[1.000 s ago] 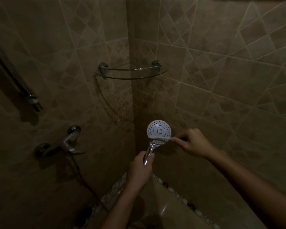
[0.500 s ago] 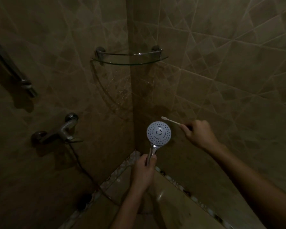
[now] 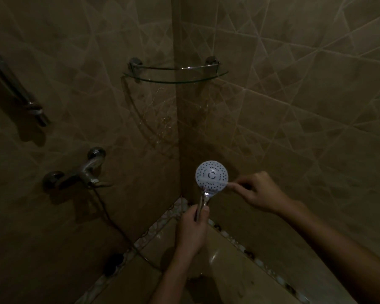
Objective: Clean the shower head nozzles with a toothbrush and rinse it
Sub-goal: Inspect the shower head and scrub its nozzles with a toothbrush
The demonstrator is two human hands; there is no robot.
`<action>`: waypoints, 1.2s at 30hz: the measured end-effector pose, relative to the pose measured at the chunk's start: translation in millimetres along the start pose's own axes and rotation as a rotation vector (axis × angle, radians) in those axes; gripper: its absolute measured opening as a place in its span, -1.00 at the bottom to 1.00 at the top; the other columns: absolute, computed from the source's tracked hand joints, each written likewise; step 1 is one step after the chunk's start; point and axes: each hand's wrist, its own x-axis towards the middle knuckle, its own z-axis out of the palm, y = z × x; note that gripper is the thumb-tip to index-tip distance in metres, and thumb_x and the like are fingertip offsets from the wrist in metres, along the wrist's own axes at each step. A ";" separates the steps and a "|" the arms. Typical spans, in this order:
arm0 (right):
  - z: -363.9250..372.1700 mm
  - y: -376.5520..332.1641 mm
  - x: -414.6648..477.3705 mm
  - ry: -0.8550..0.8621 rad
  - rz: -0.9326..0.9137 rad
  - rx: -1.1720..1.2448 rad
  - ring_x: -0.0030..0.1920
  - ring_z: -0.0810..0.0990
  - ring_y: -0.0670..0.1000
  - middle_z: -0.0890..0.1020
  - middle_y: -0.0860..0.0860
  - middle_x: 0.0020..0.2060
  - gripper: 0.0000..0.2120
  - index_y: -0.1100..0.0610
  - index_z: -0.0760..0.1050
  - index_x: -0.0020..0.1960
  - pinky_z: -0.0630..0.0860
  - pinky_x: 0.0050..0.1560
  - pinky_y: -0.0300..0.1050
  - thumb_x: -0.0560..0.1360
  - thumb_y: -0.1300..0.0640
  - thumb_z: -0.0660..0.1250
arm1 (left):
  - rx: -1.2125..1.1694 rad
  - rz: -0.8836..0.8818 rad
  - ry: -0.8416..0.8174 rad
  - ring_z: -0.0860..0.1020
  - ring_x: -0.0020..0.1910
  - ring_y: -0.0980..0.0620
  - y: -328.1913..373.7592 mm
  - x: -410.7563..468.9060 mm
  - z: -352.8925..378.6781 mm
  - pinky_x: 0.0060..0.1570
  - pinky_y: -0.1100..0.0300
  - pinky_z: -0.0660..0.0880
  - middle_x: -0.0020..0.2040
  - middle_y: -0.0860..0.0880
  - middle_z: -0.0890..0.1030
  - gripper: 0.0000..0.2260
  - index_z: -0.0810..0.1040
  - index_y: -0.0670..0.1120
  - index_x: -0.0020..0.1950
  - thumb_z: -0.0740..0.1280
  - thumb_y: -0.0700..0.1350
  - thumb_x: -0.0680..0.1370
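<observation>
- Shower head (image 3: 211, 176), held upright in the tiled corner, is gripped at its handle by the left hand (image 3: 193, 229).
- Toothbrush (image 3: 213, 180), pinched in the right hand (image 3: 261, 191), is laid across the nozzles.
- Risk: nozzles may be missed in the dim light.

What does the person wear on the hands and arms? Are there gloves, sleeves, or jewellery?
Nothing is visible. The left hand and right hand have no gloves, and both forearms are bare as far as the frame shows. I see no ring, watch or bracelet, though the dim light could hide small items.
</observation>
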 end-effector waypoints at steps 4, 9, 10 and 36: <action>3.4 9.1 4.9 0.010 0.015 -0.078 -0.47 0.53 -0.09 0.54 -0.09 -0.51 -0.77 0.00 0.68 -0.05 0.35 -0.50 -0.28 0.61 -0.07 0.30 | -0.003 0.001 -0.021 0.49 -0.35 0.02 1.9 2.3 -0.9 -0.29 0.10 0.40 -0.37 -0.06 0.53 -0.74 0.52 -0.05 -0.20 0.27 0.07 0.58; -4.5 13.5 14.3 0.223 0.229 -0.038 -0.47 0.54 -0.13 0.61 -0.08 -0.40 -0.76 0.07 0.68 0.01 0.37 -0.49 -0.35 0.64 0.00 0.27 | 0.020 0.047 -0.013 0.49 -0.37 0.03 -1.2 2.8 0.9 -0.31 0.10 0.39 -0.40 -0.05 0.52 -0.75 0.50 0.00 -0.26 0.28 0.08 0.56; -5.9 9.5 11.5 0.148 0.172 0.005 -0.46 0.54 -0.13 0.60 -0.09 -0.40 -0.77 0.07 0.68 0.02 0.39 -0.49 -0.34 0.63 -0.01 0.28 | 0.023 0.046 -0.019 0.50 -0.36 0.03 -1.2 2.7 0.7 -0.30 0.10 0.40 -0.40 -0.03 0.52 -0.76 0.50 0.04 -0.27 0.28 0.08 0.56; -5.6 10.7 6.9 0.030 -0.034 -0.070 -0.47 0.51 -0.10 0.49 -0.07 -0.54 -0.76 -0.06 0.65 -0.13 0.36 -0.51 -0.27 0.61 -0.09 0.28 | 0.165 0.098 -0.014 0.51 -0.31 0.06 8.8 -0.8 -9.4 -0.30 0.16 0.37 -0.40 0.06 0.51 -0.74 0.48 0.12 -0.30 0.29 0.06 0.59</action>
